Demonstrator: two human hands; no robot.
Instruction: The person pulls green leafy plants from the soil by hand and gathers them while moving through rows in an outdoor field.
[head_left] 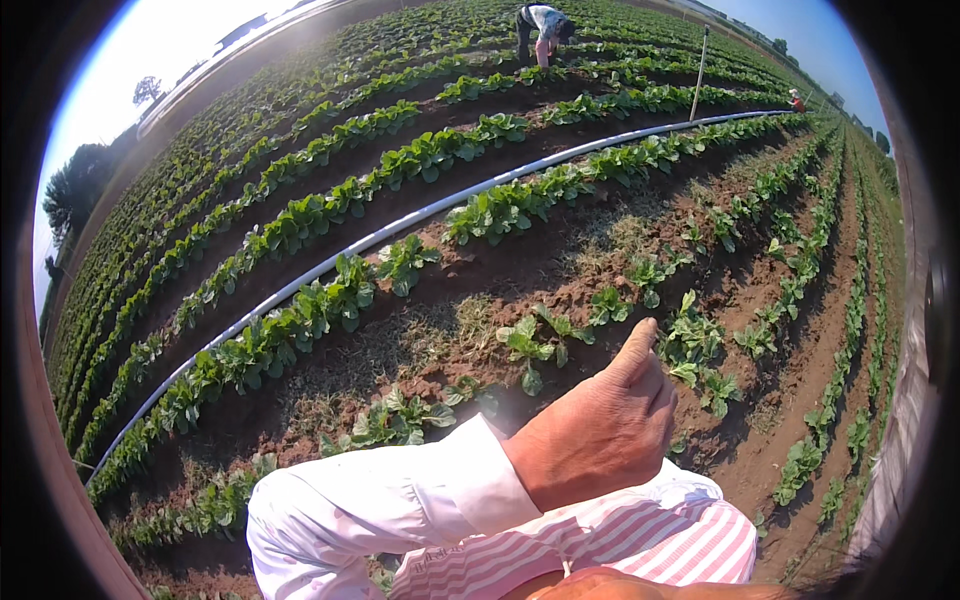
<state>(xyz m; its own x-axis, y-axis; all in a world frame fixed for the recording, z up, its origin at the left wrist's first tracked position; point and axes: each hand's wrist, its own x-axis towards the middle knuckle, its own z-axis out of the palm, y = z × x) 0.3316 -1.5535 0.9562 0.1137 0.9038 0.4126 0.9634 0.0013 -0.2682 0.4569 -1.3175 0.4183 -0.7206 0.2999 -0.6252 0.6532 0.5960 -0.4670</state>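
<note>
My left hand (598,432) reaches to the right from a white sleeve (400,492), above a row of leafy green plants. Its fingers are curled closed, with one digit pointing up; anything inside the grip is hidden. Just beyond the fingertips, a leafy plant (690,340) grows from the brown soil, with some pale, drooping leaves. Whether the hand touches it, I cannot tell. To the left of the hand stands a smaller plant (527,346). My right hand does not show. Pink-and-white striped cloth (640,535) covers my lap below the left hand.
A long pale pipe (430,208) runs between crop rows across the field. Dry, cut weeds (425,335) lie on the soil nearby. Farther off, a person (545,30) bends over the plants, and a thin post (700,75) stands by the pipe.
</note>
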